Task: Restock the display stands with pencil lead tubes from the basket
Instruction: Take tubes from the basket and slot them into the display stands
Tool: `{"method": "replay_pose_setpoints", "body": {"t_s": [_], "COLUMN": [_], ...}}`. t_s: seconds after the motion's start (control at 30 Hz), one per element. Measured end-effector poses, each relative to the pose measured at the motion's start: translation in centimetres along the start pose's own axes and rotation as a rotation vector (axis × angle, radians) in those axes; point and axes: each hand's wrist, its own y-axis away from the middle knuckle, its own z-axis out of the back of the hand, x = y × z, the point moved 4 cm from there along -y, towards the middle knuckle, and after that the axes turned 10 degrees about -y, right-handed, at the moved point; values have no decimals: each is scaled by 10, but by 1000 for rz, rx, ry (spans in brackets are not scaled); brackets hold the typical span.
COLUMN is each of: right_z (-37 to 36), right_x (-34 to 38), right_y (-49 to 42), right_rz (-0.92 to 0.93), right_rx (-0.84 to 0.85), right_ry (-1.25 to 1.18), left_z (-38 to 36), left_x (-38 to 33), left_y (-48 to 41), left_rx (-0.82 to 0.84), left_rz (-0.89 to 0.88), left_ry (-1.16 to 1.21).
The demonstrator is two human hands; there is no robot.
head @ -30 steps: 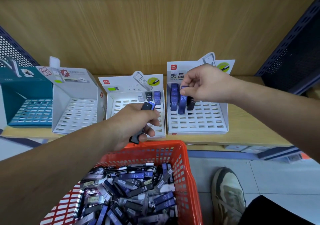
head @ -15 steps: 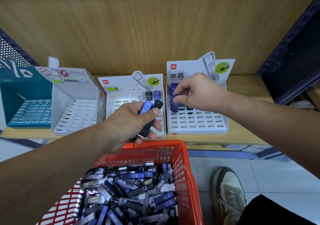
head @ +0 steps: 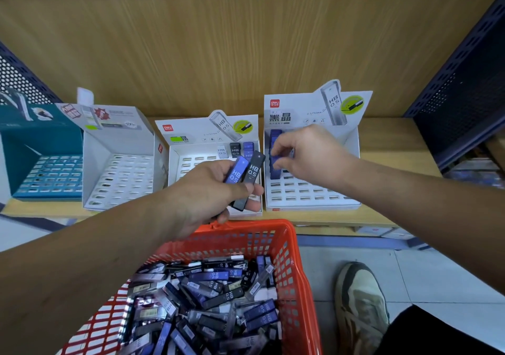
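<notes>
Gripping 2 plastic lead tubes (head: 236, 175), blue and black, with left hand (head: 207, 191); right hand (head: 314, 158) curled at blue tubes (head: 275, 139) in white cardboard stand (head: 308, 199), grasp unclear.

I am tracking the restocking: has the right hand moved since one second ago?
Yes. Against the right display stand, the right hand has come down: it partly covered the header's printed tube before, now it is over the slots.
</notes>
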Motion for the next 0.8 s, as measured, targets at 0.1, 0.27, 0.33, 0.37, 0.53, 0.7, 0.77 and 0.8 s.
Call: {"method": "replay_pose_setpoints", "body": {"t_s": [0.1, 0.27, 0.33, 0.37, 0.53, 0.7, 0.77, 0.8], "right_z": [-2, 18, 20, 23, 52, 73, 69, 67], "right_x": [-2, 3, 4, 3, -14, -35, -39, -40], "right_y": [8, 19, 22, 23, 24, 30, 31, 31], "right_rz": [47, -270, -299, -306, -368, -235, -197, -188], "right_rx": [2, 30, 97, 97, 8, -90, -53, -36], "right_ry": [41, -705, -781, -816, -1047, -571, -477, -460], "left_z": [-5, -21, -28, -31, -39, -43, -40, -40], "left_x": [-5, -15, -19, -22, -31, -33, -38, -41], "left_y": [-1, 0, -1, -2, -7, -18, -25, -26], "left_rx": [-23, 13, 23, 21, -70, -202, -280, -297], "left_rz": [5, -32, -60, -70, -64, -41, -99, -137], "left_ry": [13, -50, -59, -63, -97, -119, -246, -295]}}
